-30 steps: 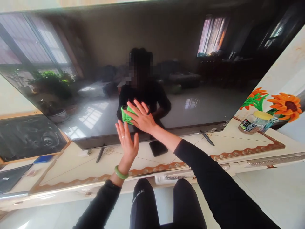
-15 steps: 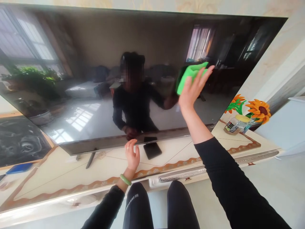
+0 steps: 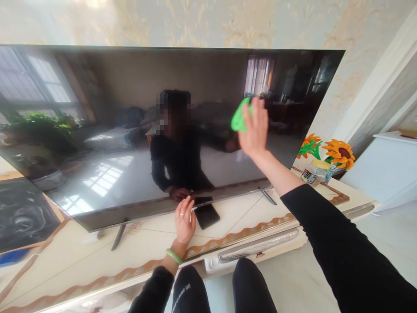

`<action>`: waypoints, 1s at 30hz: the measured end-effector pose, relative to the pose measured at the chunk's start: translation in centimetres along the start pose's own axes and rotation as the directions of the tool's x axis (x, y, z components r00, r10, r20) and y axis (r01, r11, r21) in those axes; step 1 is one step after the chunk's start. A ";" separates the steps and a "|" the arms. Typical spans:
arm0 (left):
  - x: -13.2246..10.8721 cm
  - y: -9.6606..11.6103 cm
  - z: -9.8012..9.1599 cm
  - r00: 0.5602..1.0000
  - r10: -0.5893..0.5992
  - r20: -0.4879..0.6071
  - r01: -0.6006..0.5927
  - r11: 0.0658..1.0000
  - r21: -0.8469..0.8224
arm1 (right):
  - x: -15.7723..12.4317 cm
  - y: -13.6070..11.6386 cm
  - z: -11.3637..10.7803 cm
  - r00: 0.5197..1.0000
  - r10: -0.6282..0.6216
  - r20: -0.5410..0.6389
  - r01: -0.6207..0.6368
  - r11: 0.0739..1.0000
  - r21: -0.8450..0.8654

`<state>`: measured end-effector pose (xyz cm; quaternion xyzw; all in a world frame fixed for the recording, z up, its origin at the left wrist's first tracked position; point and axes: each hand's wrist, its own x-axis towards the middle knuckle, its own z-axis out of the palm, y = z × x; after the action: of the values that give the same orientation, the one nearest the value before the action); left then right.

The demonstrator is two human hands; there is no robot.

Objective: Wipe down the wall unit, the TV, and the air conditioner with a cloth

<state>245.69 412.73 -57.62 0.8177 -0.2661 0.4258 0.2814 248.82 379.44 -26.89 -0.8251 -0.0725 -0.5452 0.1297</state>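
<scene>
A large black television [image 3: 130, 169] fills the middle of the view, its glossy screen mirroring the room. My right hand [image 3: 256, 126] presses a bright green cloth [image 3: 239, 116] to the right half of the screen; the palm and fingers hide part of the cloth. My left hand [image 3: 185, 221], with a ring and a green bangle [image 3: 174, 256], is at the lower edge of the television, fingers stretched out and holding nothing. Just right of it, a flat black square object [image 3: 207, 217] lies on the cream stand [image 3: 153, 239].
Orange artificial sunflowers [image 3: 340, 154] and a jar with a yellow lid [image 3: 317, 171] stand at the stand's right end. The television's feet [image 3: 119, 237] rest on the stand. A small blackboard [image 3: 22, 213] is at the left. Drawers [image 3: 257, 250] front my knees.
My right hand and the cloth have shifted left across the screen, the hand turning more upright. My left hand stays by the lower edge. The view has tilted up, showing more wall.
</scene>
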 end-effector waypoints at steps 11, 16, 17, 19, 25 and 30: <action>0.3 0.2 0.0 0.996 0.093 -0.005 -0.092 0.995 0.043 | 3.2 -14.8 4.7 0.974 -0.224 -0.038 0.227 0.969 0.093; 0.2 -0.1 0.1 0.993 0.112 0.047 -0.113 0.993 0.015 | 5.7 -21.9 6.1 0.788 -0.609 0.097 0.584 0.787 0.196; 0.2 -0.1 0.1 0.991 0.124 0.057 -0.125 0.992 0.014 | 6.8 -21.5 5.8 0.782 -0.616 0.094 0.587 0.779 0.220; 0.4 -0.1 0.2 0.988 0.141 0.071 -0.142 0.990 0.020 | 9.0 -18.7 4.5 0.817 -0.571 0.073 0.547 0.810 0.214; 0.5 0.1 0.3 0.987 0.144 0.074 -0.147 0.989 0.034 | 12.1 -2.4 -1.6 0.966 -0.019 -0.258 -0.004 0.996 -0.085; 0.5 0.2 0.5 0.990 0.124 0.060 -0.126 0.992 0.024 | 13.1 2.6 -2.9 0.786 0.438 -0.435 -0.451 0.889 0.080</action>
<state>246.08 412.16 -57.38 0.8154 -0.3190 0.4221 0.2350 252.10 375.85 -14.13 -0.6750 0.1627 -0.6728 0.2556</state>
